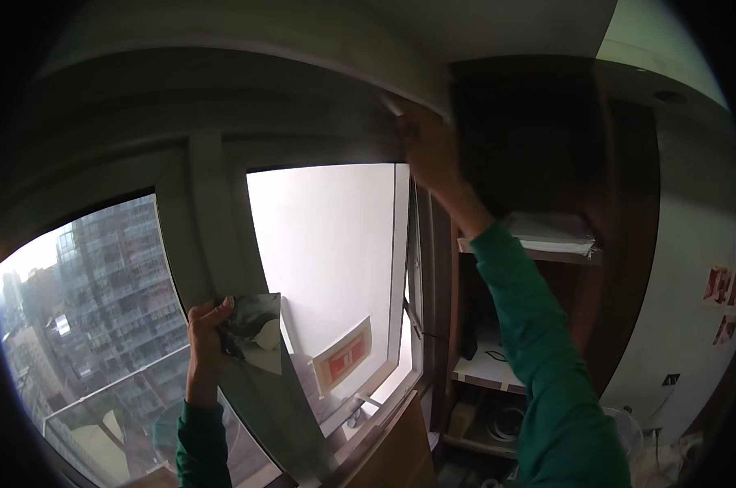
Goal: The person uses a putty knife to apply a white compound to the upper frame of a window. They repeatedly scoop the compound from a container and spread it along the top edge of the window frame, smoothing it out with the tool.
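Observation:
My left hand point(203, 351) grips a picture card point(255, 332) by its left edge, the thumb lying along its top corner. The card has a dark and pale printed image and is held in front of the window mullion point(206, 201). High up, my right hand point(432, 146) is raised against the upper right part of the window frame point(319, 113), close to the cabinet. Its fingers are blurred and in shadow. A thin pale streak shows at the fingertips, and I cannot tell whether it is a held object. Green sleeves cover both arms.
The right window sash point(404, 293) is tilted outward, with a red and white paper point(343, 360) behind its glass. A dark wooden cabinet point(526, 146) stands to the right, its shelf bearing a zipped clear pouch point(551, 235). Below the sill is a wooden panel point(392, 451). Prints hang on the wall point(685, 213).

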A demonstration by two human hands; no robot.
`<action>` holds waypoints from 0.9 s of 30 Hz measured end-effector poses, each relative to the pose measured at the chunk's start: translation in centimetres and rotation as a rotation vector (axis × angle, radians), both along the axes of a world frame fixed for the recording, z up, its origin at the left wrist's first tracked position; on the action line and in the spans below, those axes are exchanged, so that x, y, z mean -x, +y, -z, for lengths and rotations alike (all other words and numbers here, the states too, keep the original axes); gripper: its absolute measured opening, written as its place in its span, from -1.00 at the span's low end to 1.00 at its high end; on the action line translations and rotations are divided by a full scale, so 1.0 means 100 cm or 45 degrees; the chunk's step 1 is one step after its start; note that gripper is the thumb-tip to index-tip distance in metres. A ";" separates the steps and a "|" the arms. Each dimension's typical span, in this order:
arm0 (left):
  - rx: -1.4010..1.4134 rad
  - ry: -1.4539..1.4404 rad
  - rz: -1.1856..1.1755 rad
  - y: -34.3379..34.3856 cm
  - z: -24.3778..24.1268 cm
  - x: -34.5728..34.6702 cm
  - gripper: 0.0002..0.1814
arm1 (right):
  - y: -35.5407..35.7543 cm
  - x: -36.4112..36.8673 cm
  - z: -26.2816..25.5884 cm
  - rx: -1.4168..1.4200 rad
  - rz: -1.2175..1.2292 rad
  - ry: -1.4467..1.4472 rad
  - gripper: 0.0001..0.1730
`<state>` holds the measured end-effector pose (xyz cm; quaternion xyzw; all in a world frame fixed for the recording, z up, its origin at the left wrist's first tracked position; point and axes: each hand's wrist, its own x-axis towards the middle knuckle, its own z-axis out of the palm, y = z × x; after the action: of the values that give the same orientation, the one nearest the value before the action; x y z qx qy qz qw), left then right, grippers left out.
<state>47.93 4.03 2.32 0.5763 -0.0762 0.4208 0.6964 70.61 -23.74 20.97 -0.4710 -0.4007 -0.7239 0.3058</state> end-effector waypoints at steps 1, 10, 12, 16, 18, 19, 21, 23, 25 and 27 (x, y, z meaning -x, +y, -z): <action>0.024 -0.006 0.001 0.000 -0.001 -0.001 -0.83 | -0.018 -0.011 -0.014 0.014 0.326 0.160 -0.65; 0.038 -0.007 0.067 0.016 0.007 -0.010 -0.82 | -0.046 -0.058 -0.145 0.307 -0.167 0.402 -0.70; 0.024 -0.004 0.097 0.016 0.007 -0.007 -0.81 | -0.021 -0.021 -0.139 0.369 -0.430 0.345 -0.69; 0.048 -0.010 0.099 0.003 0.002 -0.003 -0.80 | -0.020 0.100 -0.130 0.880 -0.669 0.534 -0.72; 0.032 -0.002 0.023 0.004 0.002 0.001 -0.80 | 0.015 0.161 -0.124 0.711 -0.048 0.534 -0.76; -0.031 0.050 -0.029 0.004 0.001 0.003 -0.78 | 0.028 0.176 -0.115 0.503 0.433 0.475 -0.75; -0.166 0.159 -0.103 -0.001 -0.002 0.003 -0.76 | 0.013 0.182 -0.087 0.345 -0.503 0.711 -0.73; -0.195 0.100 -0.104 -0.004 -0.003 0.004 -0.69 | -0.013 0.152 -0.065 0.265 -1.100 0.685 -0.74; -0.245 0.034 -0.150 -0.007 0.001 -0.015 -0.64 | -0.068 0.106 -0.020 0.228 -1.270 0.411 -0.69; -0.291 0.022 -0.411 0.024 0.019 -0.023 -0.58 | -0.072 0.136 0.056 -0.041 -1.403 0.607 -0.73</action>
<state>50.24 6.48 0.38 0.6598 -0.0243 0.5106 0.5507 57.05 -30.93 15.35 -0.3387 -0.4951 -0.3394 0.7246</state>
